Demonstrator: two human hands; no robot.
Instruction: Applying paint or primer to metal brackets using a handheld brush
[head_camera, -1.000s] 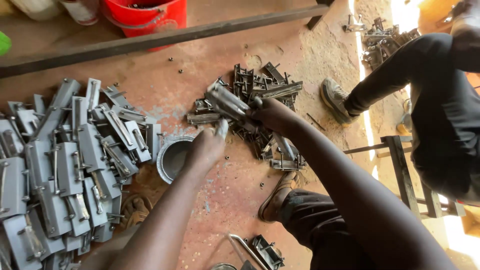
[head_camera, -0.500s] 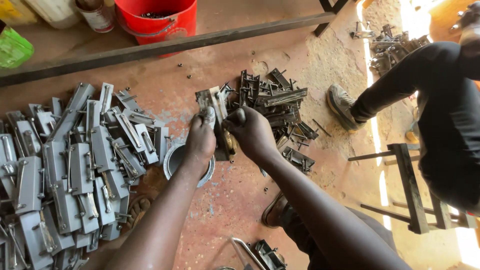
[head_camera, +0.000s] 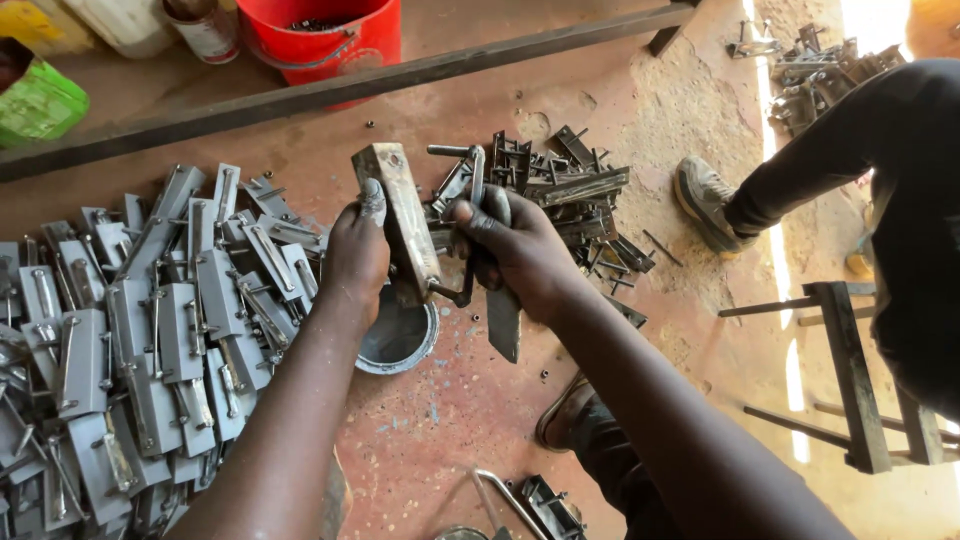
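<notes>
Both hands meet above the floor (head_camera: 480, 420), each clamped on part of one metal assembly: the left hand (head_camera: 355, 250) is wrapped round a flat rusty plate (head_camera: 400, 215), thumb up near its top end, and the right hand (head_camera: 520, 255) is closed on a bent steel rod (head_camera: 475, 200) and a dark flat bar (head_camera: 503, 320) that hangs below its fist. Plate and rod touch between the two fists; the plate's long axis runs from upper left to lower right, tilted a little off upright, and the left hand is the nearer one to it. Largest around them is the grey heap of latch plates (head_camera: 130, 340) toward the floor's left edge, then the darker pile of brackets (head_camera: 570, 195) just behind the right hand, then the red bucket (head_camera: 325, 35) at the top edge, then a round metal tin (head_camera: 400, 340) directly under the hands. Another person's dark sleeve (head_camera: 830, 150) reaches in from the right edge, well apart
</notes>
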